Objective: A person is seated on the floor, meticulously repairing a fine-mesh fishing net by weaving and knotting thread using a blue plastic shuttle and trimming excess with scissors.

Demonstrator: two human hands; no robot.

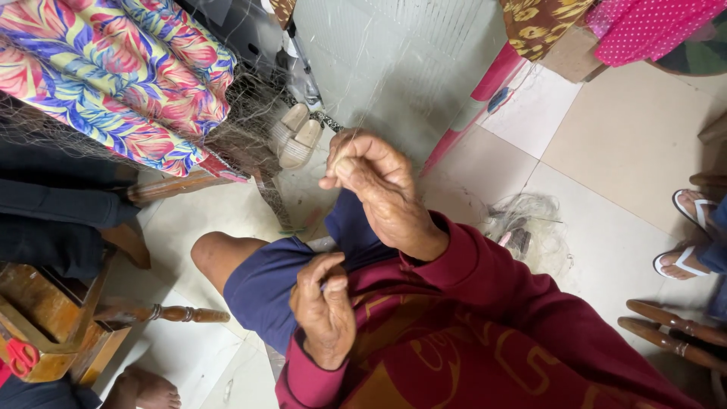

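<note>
My right hand [375, 178] pinches the fine fishing net [250, 129] up ahead of me, its mesh stretching away toward the upper left, while my left hand [324, 307], nearer my lap, grips a thin needle-like tool [327, 286].

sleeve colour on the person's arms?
Maroon sleeve, clearest in the head view.

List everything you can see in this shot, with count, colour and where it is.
Fishing net: one, fine grey mesh, draped upper left.
Floral cloth: one, multicoloured, top left.
Sandals: two, beige, on the floor at top centre.
Net bundle: one, pale, on the floor at right.
Wooden furniture: brown, lower left.
Flip-flopped feet: two, another person's, right edge.
Left hand: pinching something small, low centre.
Right hand: raised, fingers pinched at the net.
</note>
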